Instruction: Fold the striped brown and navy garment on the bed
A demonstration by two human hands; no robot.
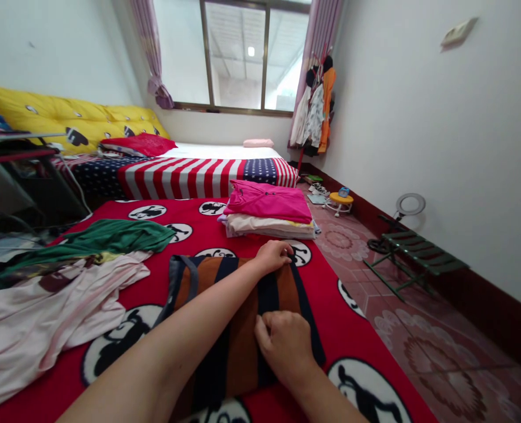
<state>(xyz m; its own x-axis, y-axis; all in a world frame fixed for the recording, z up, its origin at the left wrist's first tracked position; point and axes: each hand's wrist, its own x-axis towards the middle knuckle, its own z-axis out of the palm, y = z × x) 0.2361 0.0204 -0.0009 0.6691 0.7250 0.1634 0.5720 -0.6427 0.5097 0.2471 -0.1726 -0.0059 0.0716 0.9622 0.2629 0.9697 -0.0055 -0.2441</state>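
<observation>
A brown and navy striped shirt (243, 346) lies folded flat on the red blanket (190, 223). My left arm reaches across it, and my left hand (276, 256) is closed at its far right edge, fingers curled down onto the cloth. Nearer to me, my right hand (286, 342) is also closed, its knuckles up, pinching the fabric at the right part of the shirt. The fingertips of both hands are partly hidden. Just beyond my left hand sits a stack of folded clothes with a magenta shirt (267, 201) on top.
Loose on the left lie a green garment (110, 238) and a pale pink one (53, 329). A bed with a flag-patterned cover (176, 176) stands behind. At right on the tiled floor are a green folding stool (419, 252), a ring light (410, 204) and a yellow stool (340, 198).
</observation>
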